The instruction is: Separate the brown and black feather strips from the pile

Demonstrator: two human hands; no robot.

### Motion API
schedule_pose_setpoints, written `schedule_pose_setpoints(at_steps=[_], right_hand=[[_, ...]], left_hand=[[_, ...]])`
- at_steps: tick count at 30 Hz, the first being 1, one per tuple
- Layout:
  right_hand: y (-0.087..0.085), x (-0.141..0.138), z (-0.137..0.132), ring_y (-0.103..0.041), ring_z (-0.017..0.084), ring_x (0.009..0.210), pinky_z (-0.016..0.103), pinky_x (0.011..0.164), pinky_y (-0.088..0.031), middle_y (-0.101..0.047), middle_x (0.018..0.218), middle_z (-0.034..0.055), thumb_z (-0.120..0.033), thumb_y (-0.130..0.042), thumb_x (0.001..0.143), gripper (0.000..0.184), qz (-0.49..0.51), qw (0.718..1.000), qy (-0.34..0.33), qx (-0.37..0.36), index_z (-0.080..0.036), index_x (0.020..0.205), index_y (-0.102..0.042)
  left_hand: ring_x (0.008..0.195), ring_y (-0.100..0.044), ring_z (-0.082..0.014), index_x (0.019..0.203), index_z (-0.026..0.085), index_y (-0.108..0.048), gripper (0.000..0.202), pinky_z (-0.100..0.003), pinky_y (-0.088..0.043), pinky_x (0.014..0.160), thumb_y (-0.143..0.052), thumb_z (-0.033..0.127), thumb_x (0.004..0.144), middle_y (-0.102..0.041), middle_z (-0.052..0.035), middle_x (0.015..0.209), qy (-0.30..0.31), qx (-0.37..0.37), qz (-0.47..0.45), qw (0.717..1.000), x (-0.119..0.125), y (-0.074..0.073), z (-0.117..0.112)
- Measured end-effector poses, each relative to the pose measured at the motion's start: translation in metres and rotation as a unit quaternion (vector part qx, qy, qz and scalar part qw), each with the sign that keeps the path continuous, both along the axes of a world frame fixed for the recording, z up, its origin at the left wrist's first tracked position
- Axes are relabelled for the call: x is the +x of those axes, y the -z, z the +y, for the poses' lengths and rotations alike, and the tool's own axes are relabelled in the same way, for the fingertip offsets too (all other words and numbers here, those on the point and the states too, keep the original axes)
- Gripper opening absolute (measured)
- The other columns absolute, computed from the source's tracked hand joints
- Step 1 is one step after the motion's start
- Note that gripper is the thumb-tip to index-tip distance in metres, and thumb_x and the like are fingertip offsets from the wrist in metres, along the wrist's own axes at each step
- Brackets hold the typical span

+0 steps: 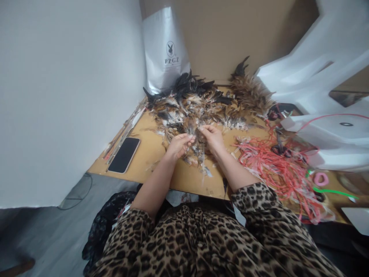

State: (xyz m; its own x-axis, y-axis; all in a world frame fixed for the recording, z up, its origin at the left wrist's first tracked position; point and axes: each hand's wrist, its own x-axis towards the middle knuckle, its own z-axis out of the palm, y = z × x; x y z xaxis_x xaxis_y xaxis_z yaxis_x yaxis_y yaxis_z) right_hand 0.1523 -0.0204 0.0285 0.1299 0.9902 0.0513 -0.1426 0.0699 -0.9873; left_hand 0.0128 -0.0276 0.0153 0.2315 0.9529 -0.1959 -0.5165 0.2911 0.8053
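Brown, white and black feathers (170,117) lie in a loose heap in the middle of the table. At the near side of the heap my left hand (181,144) is closed in a pinch, thumb against fingertips, on a brownish feather. My right hand (211,136) is closed in a pinch just to the right, its fingertips among the feathers. What the right fingertips hold is too small to make out. Small feather scraps (206,171) lie on the table below and between the hands. Long black feathers (184,84) lie along the back of the heap.
A phone (124,154) lies at the left. A white bag (165,50) stands at the back. A bunch of brown feathers (250,94) sits back right. Tangled red strings (271,165), dark-handled scissors (279,148) and a pink ring (321,179) lie at the right.
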Motion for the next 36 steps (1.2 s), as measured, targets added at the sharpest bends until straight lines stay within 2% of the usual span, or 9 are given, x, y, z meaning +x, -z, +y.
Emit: schedule_pose_setpoints(at_steps=[6, 10, 17, 22, 25, 28, 31, 34, 36], right_hand=[[-0.005, -0.003, -0.005, -0.032, 0.005, 0.041, 0.021, 0.042, -0.023, -0.047, 0.045, -0.0050, -0.046, -0.067, 0.059, 0.032, -0.048, 0.996, -0.073, -0.023, -0.015, 0.061, -0.059], [-0.004, -0.005, -0.006, -0.034, 0.005, 0.042, 0.021, 0.043, -0.026, -0.048, 0.046, -0.0051, -0.044, -0.069, 0.056, 0.032, -0.060, 0.997, -0.056, -0.006, -0.016, 0.054, -0.056], [-0.002, 0.001, -0.004, -0.046, 0.007, 0.049, 0.021, 0.051, -0.036, -0.057, 0.054, -0.0027, -0.040, -0.070, 0.056, 0.027, -0.044, 0.994, -0.102, -0.003, -0.015, 0.058, -0.059], [0.001, 0.004, -0.001, -0.047, 0.007, 0.048, 0.021, 0.050, -0.037, -0.057, 0.053, -0.0029, -0.040, -0.071, 0.056, 0.028, -0.025, 0.990, -0.137, -0.024, -0.016, 0.057, -0.058], [0.002, 0.003, -0.001, -0.050, 0.009, 0.053, 0.023, 0.054, -0.041, -0.060, 0.059, -0.0015, -0.041, -0.069, 0.059, 0.027, -0.027, 0.991, -0.127, -0.010, -0.016, 0.066, -0.062], [0.000, 0.001, -0.003, -0.055, 0.012, 0.062, 0.026, 0.062, -0.045, -0.063, 0.071, 0.0015, -0.040, -0.066, 0.064, 0.030, -0.089, 0.988, -0.107, 0.060, -0.017, 0.084, -0.064], [-0.004, 0.003, -0.008, -0.056, 0.014, 0.070, 0.029, 0.068, -0.045, -0.062, 0.079, 0.0038, -0.038, -0.062, 0.069, 0.031, -0.239, 0.951, -0.073, 0.184, -0.019, 0.094, -0.063], [-0.007, 0.005, -0.013, -0.055, 0.019, 0.084, 0.032, 0.077, -0.042, -0.060, 0.089, 0.0069, -0.034, -0.056, 0.076, 0.031, -0.399, 0.869, -0.068, 0.285, -0.019, 0.102, -0.060], [-0.008, 0.005, -0.014, -0.053, 0.021, 0.089, 0.033, 0.080, -0.040, -0.060, 0.093, 0.0089, -0.033, -0.051, 0.079, 0.031, -0.474, 0.820, -0.063, 0.313, -0.018, 0.105, -0.058]], left_hand=[[0.054, -0.056, -0.0053, 0.068, 0.009, -0.062, 0.016, -0.015, -0.042, 0.052, -0.071, 0.019, 0.060, -0.065, -0.0042, 0.067, -0.028, 0.059, 0.067, 0.996, 0.002, 0.002, 0.000], [0.054, -0.057, -0.0071, 0.070, 0.009, -0.062, 0.020, -0.019, -0.042, 0.052, -0.072, 0.022, 0.058, -0.066, -0.0050, 0.069, -0.020, 0.064, 0.105, 0.992, 0.004, 0.002, -0.001], [0.058, -0.057, -0.0060, 0.074, 0.008, -0.065, 0.023, -0.016, -0.041, 0.052, -0.071, 0.026, 0.061, -0.067, -0.0078, 0.074, 0.061, 0.046, 0.083, 0.994, 0.002, 0.005, -0.002], [0.057, -0.058, -0.0070, 0.074, 0.008, -0.065, 0.022, -0.016, -0.039, 0.049, -0.071, 0.026, 0.062, -0.067, -0.0083, 0.075, 0.079, 0.038, 0.095, 0.992, 0.001, 0.003, -0.004], [0.059, -0.060, -0.0076, 0.076, 0.008, -0.065, 0.020, -0.016, -0.040, 0.051, -0.069, 0.024, 0.064, -0.067, -0.0076, 0.075, 0.057, 0.029, 0.079, 0.995, 0.000, 0.002, -0.003], [0.066, -0.062, -0.0091, 0.076, 0.010, -0.063, 0.014, -0.016, -0.042, 0.055, -0.068, 0.019, 0.065, -0.067, -0.0063, 0.076, 0.025, 0.006, 0.032, 0.999, -0.003, 0.003, 0.000], [0.072, -0.063, -0.0094, 0.075, 0.011, -0.063, 0.009, -0.018, -0.045, 0.065, -0.066, 0.015, 0.067, -0.068, -0.0057, 0.079, 0.013, -0.009, -0.016, 1.000, -0.006, 0.004, 0.002], [0.078, -0.063, -0.0109, 0.078, 0.011, -0.065, 0.012, -0.023, -0.045, 0.077, -0.065, 0.014, 0.067, -0.068, -0.0063, 0.082, 0.022, -0.009, -0.037, 0.999, -0.007, 0.005, 0.003], [0.081, -0.063, -0.0122, 0.080, 0.011, -0.065, 0.015, -0.026, -0.045, 0.081, -0.066, 0.014, 0.066, -0.068, -0.0069, 0.083, 0.034, -0.009, -0.039, 0.999, -0.007, 0.005, 0.002]])
